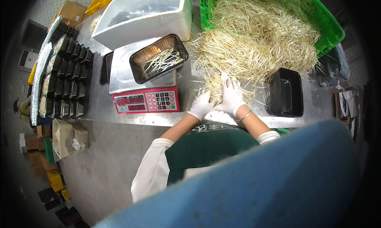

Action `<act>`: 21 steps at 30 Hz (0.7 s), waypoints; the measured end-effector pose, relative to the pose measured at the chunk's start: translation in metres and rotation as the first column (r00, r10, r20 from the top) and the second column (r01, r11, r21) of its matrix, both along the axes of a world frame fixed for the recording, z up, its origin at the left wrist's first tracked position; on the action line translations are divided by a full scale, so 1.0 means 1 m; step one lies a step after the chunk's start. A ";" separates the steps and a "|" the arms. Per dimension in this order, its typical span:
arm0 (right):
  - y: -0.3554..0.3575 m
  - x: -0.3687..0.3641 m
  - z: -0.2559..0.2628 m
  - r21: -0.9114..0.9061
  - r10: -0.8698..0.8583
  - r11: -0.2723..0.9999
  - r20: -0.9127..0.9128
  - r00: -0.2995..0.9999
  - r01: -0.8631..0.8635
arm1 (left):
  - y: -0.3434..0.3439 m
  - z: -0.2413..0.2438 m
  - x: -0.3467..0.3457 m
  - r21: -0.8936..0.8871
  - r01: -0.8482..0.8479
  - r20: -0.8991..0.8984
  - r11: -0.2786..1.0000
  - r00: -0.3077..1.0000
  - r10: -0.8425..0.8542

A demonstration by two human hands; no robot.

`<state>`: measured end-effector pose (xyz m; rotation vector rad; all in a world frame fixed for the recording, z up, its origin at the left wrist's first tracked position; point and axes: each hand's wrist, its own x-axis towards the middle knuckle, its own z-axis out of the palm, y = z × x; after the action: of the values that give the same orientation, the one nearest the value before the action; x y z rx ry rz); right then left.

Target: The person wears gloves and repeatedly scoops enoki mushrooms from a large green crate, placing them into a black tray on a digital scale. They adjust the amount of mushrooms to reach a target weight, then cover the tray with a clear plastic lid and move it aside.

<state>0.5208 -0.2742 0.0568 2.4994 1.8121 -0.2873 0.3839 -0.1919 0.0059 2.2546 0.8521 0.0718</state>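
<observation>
My left hand (201, 104) and my right hand (232, 94), both in white gloves, press in from either side on a small bunch of bean sprouts (215, 85) at the table's front edge. The fingers of my right hand reach forward over the sprouts. Just beyond lies a large heap of bean sprouts (256, 49), spilling out of a tipped green plastic crate (330, 34). To the left, a black plastic tray (140, 62) with some sprouts inside sits tilted on the steel pan (122, 70) of a red digital scale (146, 102), whose display is lit.
An upright black plastic tray (278, 94) stands right of my hands. Filled black trays (64, 79) are stacked at the table's left end. A white foam box (143, 28) stands behind the scale. A blurred blue shape (253, 180) covers the lower right.
</observation>
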 end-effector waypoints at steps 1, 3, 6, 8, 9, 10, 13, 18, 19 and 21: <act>0.002 0.000 -0.013 0.069 -0.070 0.995 -0.047 0.996 0.073 | 0.002 0.001 -0.006 0.085 0.022 0.064 0.996 0.998 -0.027; 0.012 0.011 -0.013 0.017 -0.147 0.988 -0.136 0.980 0.151 | 0.010 -0.002 -0.035 0.256 0.032 0.173 0.966 0.982 -0.078; 0.021 0.056 -0.016 0.170 0.007 0.983 -0.423 0.906 0.072 | 0.019 0.066 -0.074 0.265 0.071 0.221 0.962 0.966 -0.132; 0.001 0.104 -0.055 0.147 -0.036 0.915 -0.897 0.441 0.375 | 0.040 0.096 -0.095 0.163 0.036 0.523 0.986 0.844 -0.118; 0.006 0.104 -0.041 0.078 -0.046 0.918 -0.953 0.299 0.389 | 0.058 0.092 -0.115 0.158 -0.056 0.721 0.986 0.689 -0.077; 0.011 0.101 -0.028 0.129 0.007 0.903 -0.958 0.286 0.410 | 0.075 0.089 -0.128 0.135 -0.137 0.872 0.981 0.486 -0.052; 0.013 0.085 0.033 0.194 0.138 0.875 -0.978 0.155 0.444 | 0.107 0.097 -0.118 -0.139 -0.722 0.820 0.678 0.300 0.487; 0.046 0.041 0.140 0.523 0.301 0.848 -0.612 0.731 0.088 | 0.148 0.103 -0.101 -0.718 -0.215 0.590 0.662 0.316 0.743; 0.057 0.026 0.149 0.511 0.296 0.858 -0.411 0.862 -0.051 | 0.142 0.105 -0.097 -0.688 -0.259 0.556 0.678 0.413 0.722; 0.084 -0.011 0.146 0.477 0.359 0.832 -0.073 0.931 -0.283 | 0.141 0.086 -0.100 -0.663 -0.260 0.531 0.702 0.498 0.686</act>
<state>0.5093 -0.1905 0.2023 2.4192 2.5951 -0.0408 0.2834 -0.0511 0.0920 1.1885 0.8704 0.9063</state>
